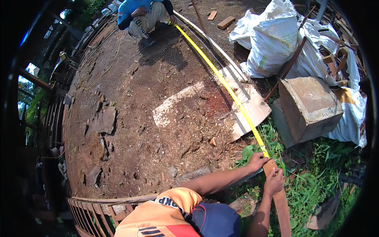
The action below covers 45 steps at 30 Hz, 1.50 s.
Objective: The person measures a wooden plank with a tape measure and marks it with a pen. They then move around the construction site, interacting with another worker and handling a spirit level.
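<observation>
The camera wearer's own hands were out of view, so whether they were open or closed could not be told. At the lower edge a co-worker in a dark blue cap (216, 222) and an orange shirt (158, 215) was seen from above, with both arms stretched out. A reddish-brown board (280, 207) ran up from the lower edge, and its upper part was gripped between the bent fingers of the co-worker's nearer hand (273, 182). The co-worker's farther hand (257, 161) was closed at the board's tip, where the end of a yellow measuring tape (221, 77) was met; the exact pinch could not be made out. Green weeds (308, 177) were spread beside the board. Beyond them, a pale flat sheet (257, 111) on the bare soil was crossed by the tape, with a worn box (310, 104) set to its right. Farther off, bulging white sacks (272, 41) were grouped on the right, and a long pale strip (213, 42) was laid near the tape. At the far end the tape was reached by the hand (173, 18) of a squatting person in a blue top (125, 15); its grip could not be told.
</observation>
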{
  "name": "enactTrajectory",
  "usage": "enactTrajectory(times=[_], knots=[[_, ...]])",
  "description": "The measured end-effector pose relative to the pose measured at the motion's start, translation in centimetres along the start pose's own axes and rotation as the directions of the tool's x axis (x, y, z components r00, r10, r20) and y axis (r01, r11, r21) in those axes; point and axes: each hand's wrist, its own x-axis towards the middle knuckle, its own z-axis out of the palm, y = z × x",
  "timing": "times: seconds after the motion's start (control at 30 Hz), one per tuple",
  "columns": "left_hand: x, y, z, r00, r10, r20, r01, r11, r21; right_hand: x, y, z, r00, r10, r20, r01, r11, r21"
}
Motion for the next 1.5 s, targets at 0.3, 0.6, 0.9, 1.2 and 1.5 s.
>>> enactTrajectory(times=[0.3, 0.6, 0.9, 1.2, 1.5], knots=[[-0.26, 0.64, -0.17, 0.999, 0.040, 0.008, -0.041, 0.991, 0.125, -0.13, -0.03, 0.05, 0.997, 0.060, 0.050, -0.061, 0.998, 0.024], [-0.16, 0.20, -0.07, 1.000, 0.016, 0.002, -0.016, 0.998, 0.058, -0.11, 0.07, -0.09, 1.000, 0.000, 0.011, 0.000, 1.000, 0.015], [-0.05, -0.08, -0.16, 1.000, 0.012, 0.015, -0.013, 0.997, 0.072, -0.06, 0.10, -0.05, 1.000, -0.024, 0.003, 0.024, 0.999, -0.034], [-0.42, 0.83, -0.06, 1.000, 0.007, -0.005, -0.007, 1.000, 0.012, 0.02, 0.13, 0.09, 0.999, 0.031, 0.031, -0.032, 0.999, 0.029], [-0.12, 0.47, 0.01, 1.000, 0.017, -0.004, -0.017, 1.000, -0.011, 0.06, 0.17, 0.23, 1.000, -0.009, -0.008, 0.009, 1.000, -0.021]])
